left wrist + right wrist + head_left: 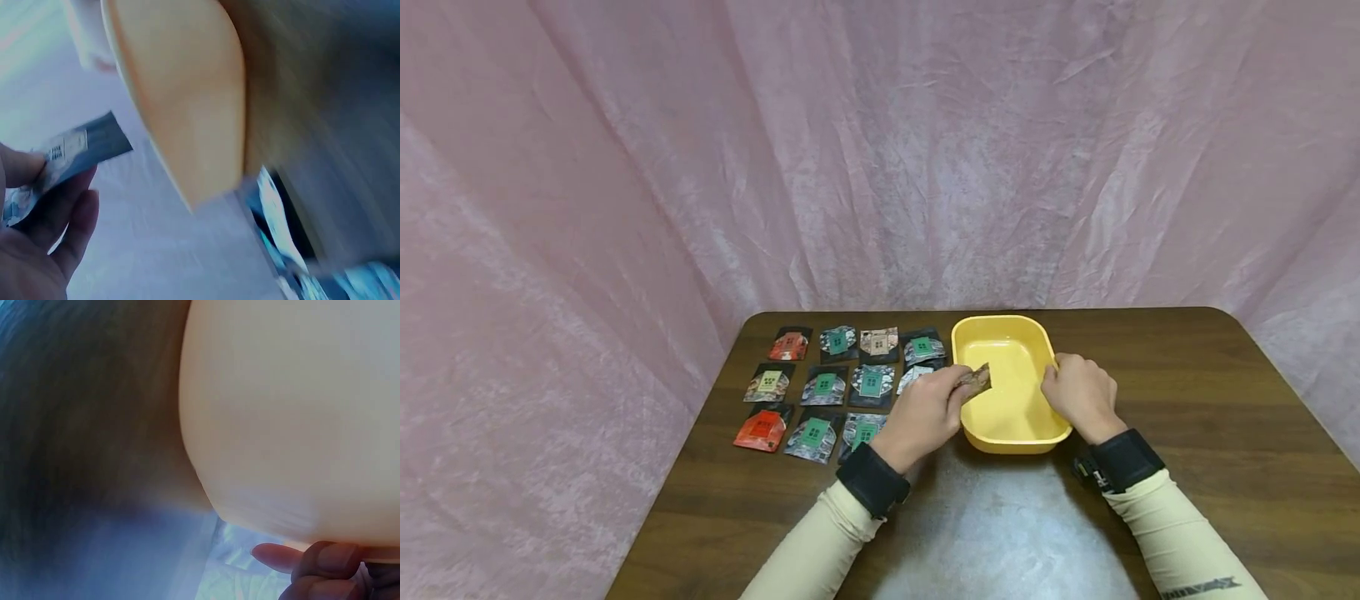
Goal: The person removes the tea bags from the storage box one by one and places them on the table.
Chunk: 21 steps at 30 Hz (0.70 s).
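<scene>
My left hand pinches a small flat packet between thumb and fingers, over the left rim of a yellow plastic basin. In the left wrist view the packet shows a dark end and a pale printed label, the thumb lying on its face. My right hand grips the basin's right rim. Curled fingers show at the edge of the basin in the right wrist view. Nothing lies on the visible basin floor.
Left of the basin, several flat packets lie in rows, among them a red one, a green-labelled one and a beige-labelled one. They rest on a brown wooden table. A pink curtain hangs behind the table's far edge.
</scene>
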{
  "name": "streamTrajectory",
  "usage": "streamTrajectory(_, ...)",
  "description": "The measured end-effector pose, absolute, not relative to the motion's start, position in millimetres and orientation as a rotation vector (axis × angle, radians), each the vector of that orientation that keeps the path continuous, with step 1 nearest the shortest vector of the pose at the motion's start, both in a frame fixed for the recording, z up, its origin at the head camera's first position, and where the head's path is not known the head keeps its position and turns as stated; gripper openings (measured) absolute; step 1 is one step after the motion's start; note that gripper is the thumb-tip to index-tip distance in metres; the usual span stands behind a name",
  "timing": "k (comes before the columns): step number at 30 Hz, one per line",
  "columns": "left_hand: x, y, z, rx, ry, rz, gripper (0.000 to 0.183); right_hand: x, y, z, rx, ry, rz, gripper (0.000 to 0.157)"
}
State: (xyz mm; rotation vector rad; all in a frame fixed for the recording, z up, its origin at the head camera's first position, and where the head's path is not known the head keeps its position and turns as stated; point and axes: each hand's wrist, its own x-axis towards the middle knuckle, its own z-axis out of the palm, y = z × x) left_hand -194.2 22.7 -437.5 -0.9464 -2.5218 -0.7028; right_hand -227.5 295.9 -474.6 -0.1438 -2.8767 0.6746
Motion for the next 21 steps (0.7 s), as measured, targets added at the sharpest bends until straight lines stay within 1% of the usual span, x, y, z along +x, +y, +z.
streamTrajectory(5, -191, -17, -442, -0.901, -2.660, -0.796, 0.013, -227, 295, -473, -0.149, -2.881, 0.659, 0.033)
streamTrajectory(11, -191, -50, -459, -0.940, -2.854, -0.815, 0.019, -226, 295, -473, -0.155, -2.891, 0.634, 0.033)
streamTrajectory(16, -197, -56, -473, -0.968, -2.996, -0.752, 0.023, -225, 296, -474, -0.161, -2.903, 0.625, 0.039)
streamTrajectory(21, -209, -50, -473, -0.963, -3.062, -0.462, 0.016, -226, 296, -475, -0.153, -2.901, 0.628, 0.038)
